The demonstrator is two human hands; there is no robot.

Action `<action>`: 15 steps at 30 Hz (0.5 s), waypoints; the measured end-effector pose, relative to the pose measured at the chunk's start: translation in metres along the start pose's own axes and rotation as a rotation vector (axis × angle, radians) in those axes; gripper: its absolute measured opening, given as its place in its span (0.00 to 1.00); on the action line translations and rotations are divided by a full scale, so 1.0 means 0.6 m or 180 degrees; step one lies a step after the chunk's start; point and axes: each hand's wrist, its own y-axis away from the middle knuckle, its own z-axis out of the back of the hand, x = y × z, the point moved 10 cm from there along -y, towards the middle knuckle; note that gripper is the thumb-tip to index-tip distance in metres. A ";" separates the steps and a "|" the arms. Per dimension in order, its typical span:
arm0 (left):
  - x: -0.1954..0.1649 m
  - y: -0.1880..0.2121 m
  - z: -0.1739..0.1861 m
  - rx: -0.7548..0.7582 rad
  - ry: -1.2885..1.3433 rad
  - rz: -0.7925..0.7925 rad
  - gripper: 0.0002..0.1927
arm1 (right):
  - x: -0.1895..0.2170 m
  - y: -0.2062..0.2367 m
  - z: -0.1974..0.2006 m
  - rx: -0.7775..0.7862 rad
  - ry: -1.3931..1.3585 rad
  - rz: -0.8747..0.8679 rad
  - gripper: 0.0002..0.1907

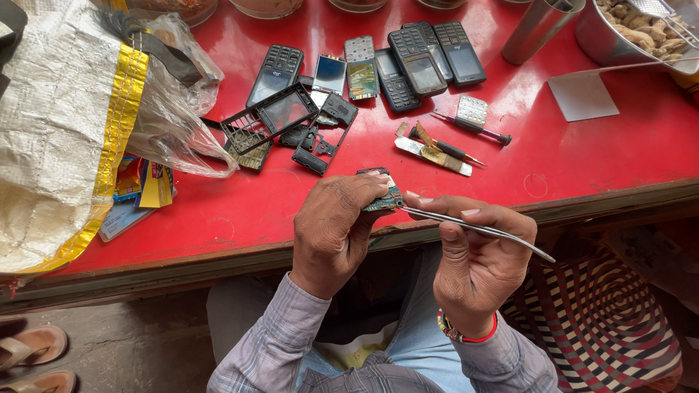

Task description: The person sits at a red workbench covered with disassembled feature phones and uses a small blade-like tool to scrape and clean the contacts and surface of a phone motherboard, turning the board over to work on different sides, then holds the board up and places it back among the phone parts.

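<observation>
My left hand (336, 225) grips a small green phone circuit board (384, 198) above the front edge of the red table (597, 156). My right hand (473, 258) holds metal tweezers (480, 231), their tips touching the board. Beyond my hands lie a black phone frame (268, 116), other black plastic phone parts (324, 135) and several keypad phones (415, 62). Two screwdrivers (470, 127) and a metal blade tool (433, 155) rest to the right of those parts.
A white woven bag with yellow trim (58, 131) and a clear plastic bag (171, 116) fill the left side. A steel cup (539, 29) and a steel bowl of brown roots (641, 33) stand at the far right. Sandals (33, 349) lie on the floor.
</observation>
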 end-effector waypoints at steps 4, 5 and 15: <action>-0.001 0.000 0.001 0.0000 0.0008 0.0016 0.15 | 0.005 -0.002 -0.003 0.0037 0.0009 0.0004 0.12; -0.001 0.000 0.001 -0.0005 0.0015 0.0019 0.15 | 0.006 -0.003 -0.003 0.0042 0.0012 -0.0010 0.12; 0.069 0.029 0.013 -0.0677 0.1156 0.0871 0.08 | -0.009 -0.028 0.036 -0.0254 -0.0241 -0.0031 0.11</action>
